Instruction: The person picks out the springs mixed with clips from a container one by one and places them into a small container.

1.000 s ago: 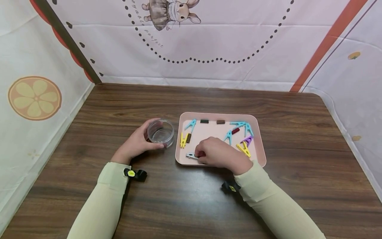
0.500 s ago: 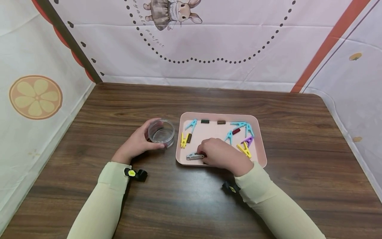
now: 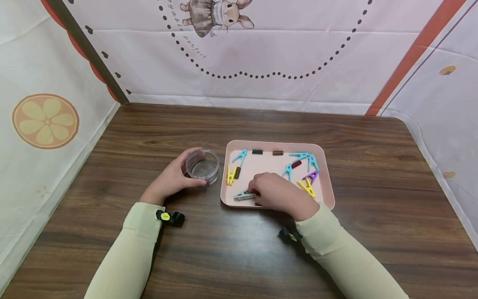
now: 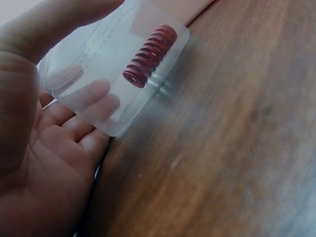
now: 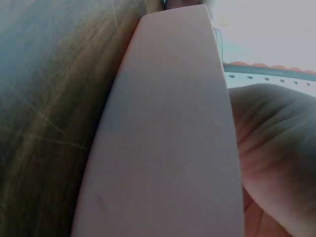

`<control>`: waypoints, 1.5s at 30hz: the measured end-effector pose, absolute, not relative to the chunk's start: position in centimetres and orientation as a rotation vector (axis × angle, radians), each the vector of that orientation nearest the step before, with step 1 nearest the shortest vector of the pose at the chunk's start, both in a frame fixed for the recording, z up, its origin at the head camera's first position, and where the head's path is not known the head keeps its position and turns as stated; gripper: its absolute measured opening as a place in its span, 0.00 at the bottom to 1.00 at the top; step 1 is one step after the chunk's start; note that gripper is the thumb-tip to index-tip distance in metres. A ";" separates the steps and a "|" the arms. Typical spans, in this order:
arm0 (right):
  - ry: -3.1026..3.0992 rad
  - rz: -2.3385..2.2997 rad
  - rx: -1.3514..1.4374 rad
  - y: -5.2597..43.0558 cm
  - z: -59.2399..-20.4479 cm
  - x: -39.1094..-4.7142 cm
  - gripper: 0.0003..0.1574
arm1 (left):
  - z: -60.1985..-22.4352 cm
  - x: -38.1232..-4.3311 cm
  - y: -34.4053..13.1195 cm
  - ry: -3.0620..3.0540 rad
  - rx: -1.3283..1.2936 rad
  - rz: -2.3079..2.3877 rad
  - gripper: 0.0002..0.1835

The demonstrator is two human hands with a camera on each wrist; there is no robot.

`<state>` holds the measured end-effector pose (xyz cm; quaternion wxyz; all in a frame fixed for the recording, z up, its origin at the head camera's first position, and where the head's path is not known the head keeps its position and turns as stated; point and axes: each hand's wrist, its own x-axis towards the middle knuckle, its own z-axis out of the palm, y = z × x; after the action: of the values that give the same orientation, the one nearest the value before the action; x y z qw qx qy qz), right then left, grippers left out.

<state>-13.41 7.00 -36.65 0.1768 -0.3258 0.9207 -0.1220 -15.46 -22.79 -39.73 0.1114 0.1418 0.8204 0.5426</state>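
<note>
- Wood-grain table [image 3: 239, 249] beneath everything; two pale green sleeves [image 3: 127, 253] cross its near side, a small black device [image 3: 171, 218] at each wrist.
- Right hand [image 3: 276, 190]: fingers curled narrow, holding one end of a grey clip [image 3: 243, 196] at the near left part of a pink tray [image 3: 257, 166]; fingertips partly hidden.
- Left hand [image 3: 173, 176]: thumb and fingers wide around a clear cup [image 3: 203, 166] just left of the tray; the left wrist view shows a red spring [image 4: 150, 55] through the cup wall.
- Farther into the tray: yellow clips [image 3: 307, 188], a purple clip [image 3: 310, 176] and blue clips [image 3: 287, 170]; a dark red spring [image 3: 296, 164] beside one blue clip; other springs [image 3: 278, 153], brown and dark, mostly near the far rim.
- Beyond the table: pale cloth [image 3: 261, 50] with a printed rabbit [image 3: 216, 16]; an orange slice [image 3: 46, 120] printed at left.
</note>
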 end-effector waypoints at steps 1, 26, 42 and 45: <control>2.607 -0.344 -0.921 7.1 -36.6 -13.4 0.05 | -39.7 -15.5 -22.8 2.408 0.415 1.595 0.49; 2.698 -0.530 -1.067 7.5 -35.1 -13.8 0.09 | -41.8 -16.5 -23.5 2.440 0.427 1.591 0.51; 2.792 -0.701 -1.223 6.6 -34.7 -14.3 0.07 | -42.0 -16.4 -23.6 2.438 0.480 1.601 0.51; 2.799 -0.717 -1.233 6.3 -34.5 -14.3 0.08 | -42.0 -16.3 -23.6 2.443 0.487 1.593 0.51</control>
<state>-14.32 6.25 -34.50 0.0002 -0.3927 0.8909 -0.2282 -16.30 -23.62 -42.03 0.0922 0.1640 0.8228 0.5363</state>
